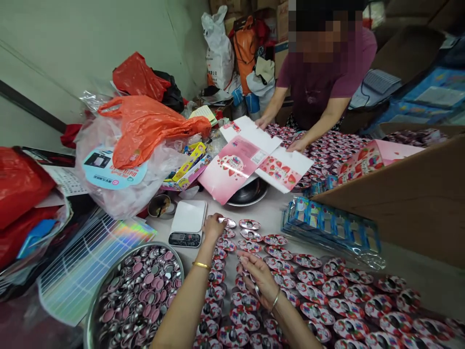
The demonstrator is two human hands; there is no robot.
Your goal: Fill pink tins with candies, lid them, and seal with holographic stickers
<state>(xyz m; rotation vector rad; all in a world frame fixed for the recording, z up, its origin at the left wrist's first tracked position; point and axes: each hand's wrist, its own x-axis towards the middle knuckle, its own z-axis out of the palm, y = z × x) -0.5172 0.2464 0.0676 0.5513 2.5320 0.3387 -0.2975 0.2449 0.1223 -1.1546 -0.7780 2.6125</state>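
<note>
My left hand (214, 226) reaches to the far end of the rows, fingers bent and closed at the near-left edge of a shiny oval case (228, 223). What its fingertips pinch is too small to make out. Lower and to the right, my right hand (258, 277) hovers over the rows, palm turned partly up. Its fingers are curled around small round metal pans, of which a silvery rim shows. Many oval strawberry-print cases (314, 277) lie in rows beneath and right of it. A large metal bowl (90, 310) left of my forearm is full of loose pans, some pink, some grey.
A white digital scale (188, 218) stands beyond the bowl. Across the table a person (327, 92) holds an unfolded pink carton (236, 162) above a dark bowl (250, 191). Blue packaged boxes (330, 225) and a big cardboard box (407, 198) are at right; plastic bags (145, 126) crowd the left.
</note>
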